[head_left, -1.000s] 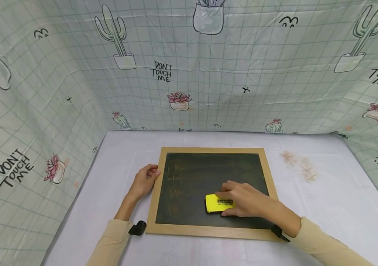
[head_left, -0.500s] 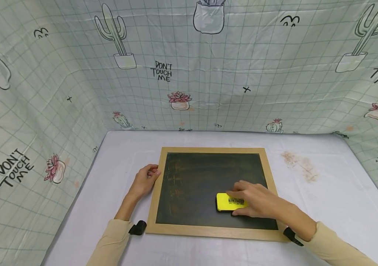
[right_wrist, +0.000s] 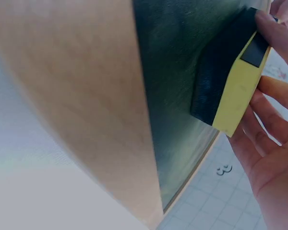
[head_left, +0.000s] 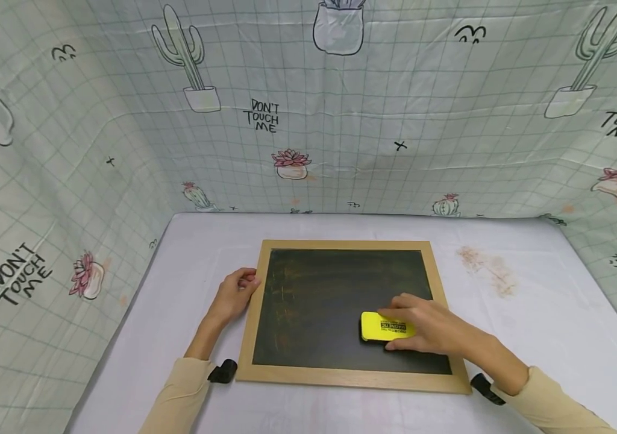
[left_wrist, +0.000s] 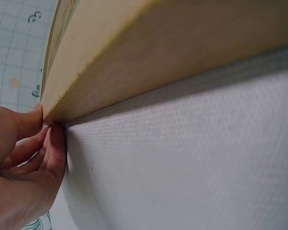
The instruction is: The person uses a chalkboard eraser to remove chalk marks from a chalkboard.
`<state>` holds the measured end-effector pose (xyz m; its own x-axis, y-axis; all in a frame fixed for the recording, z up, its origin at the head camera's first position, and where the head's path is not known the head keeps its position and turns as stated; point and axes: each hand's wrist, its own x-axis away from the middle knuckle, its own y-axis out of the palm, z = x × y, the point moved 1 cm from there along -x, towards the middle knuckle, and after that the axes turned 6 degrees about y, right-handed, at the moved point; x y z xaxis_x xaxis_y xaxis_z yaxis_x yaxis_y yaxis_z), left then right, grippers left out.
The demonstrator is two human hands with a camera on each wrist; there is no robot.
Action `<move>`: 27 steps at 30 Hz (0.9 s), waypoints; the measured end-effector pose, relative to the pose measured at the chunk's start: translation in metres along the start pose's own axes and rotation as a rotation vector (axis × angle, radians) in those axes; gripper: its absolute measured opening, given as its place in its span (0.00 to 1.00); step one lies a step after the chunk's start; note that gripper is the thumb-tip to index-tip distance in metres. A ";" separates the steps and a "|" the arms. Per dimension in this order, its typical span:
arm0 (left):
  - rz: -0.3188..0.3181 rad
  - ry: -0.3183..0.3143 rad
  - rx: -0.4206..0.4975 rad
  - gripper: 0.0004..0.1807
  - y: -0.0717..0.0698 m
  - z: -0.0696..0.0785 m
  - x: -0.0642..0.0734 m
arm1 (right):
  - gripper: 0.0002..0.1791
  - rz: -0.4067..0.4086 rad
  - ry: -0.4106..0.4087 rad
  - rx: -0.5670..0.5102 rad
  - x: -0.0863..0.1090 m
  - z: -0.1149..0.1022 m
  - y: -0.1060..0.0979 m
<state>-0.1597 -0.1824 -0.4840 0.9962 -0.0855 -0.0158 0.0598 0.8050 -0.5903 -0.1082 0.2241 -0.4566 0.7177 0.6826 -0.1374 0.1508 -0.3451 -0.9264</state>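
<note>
A small chalkboard (head_left: 319,301) with a light wooden frame lies flat, with faint orange-brown chalk marks toward its left side. My left hand (head_left: 234,295) holds the left edge of the frame. In the left wrist view the thumb meets the frame's side (left_wrist: 115,72) and the curled fingers are at its lower edge. On the lower right of the board, my right hand (head_left: 428,325) grips a yellow and black magnetic board eraser (head_left: 381,325) between thumb and fingers. From the right wrist view, the eraser's black felt (right_wrist: 211,81) faces the dark board surface.
A white cloth (head_left: 205,241) covers the table, with a brownish smudge (head_left: 486,270) right of the board. A checked curtain (head_left: 341,108) with cactus drawings stands behind and along both sides.
My right hand has slid the eraser to the right across the board, and slightly away from me. My left hand has kept its place on the frame.
</note>
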 end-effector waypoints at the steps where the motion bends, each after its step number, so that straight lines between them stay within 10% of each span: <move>1: 0.000 -0.001 0.002 0.18 0.000 0.000 0.000 | 0.30 0.005 0.000 -0.002 0.000 0.001 0.000; 27: -0.010 -0.033 0.053 0.18 -0.003 0.001 -0.002 | 0.32 0.214 0.054 -0.005 0.006 0.033 -0.022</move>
<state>-0.1619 -0.1845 -0.4813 0.9970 -0.0752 0.0176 0.0725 0.8340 -0.5470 -0.1297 0.2572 -0.4482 0.7689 0.5585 -0.3113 -0.0049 -0.4818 -0.8763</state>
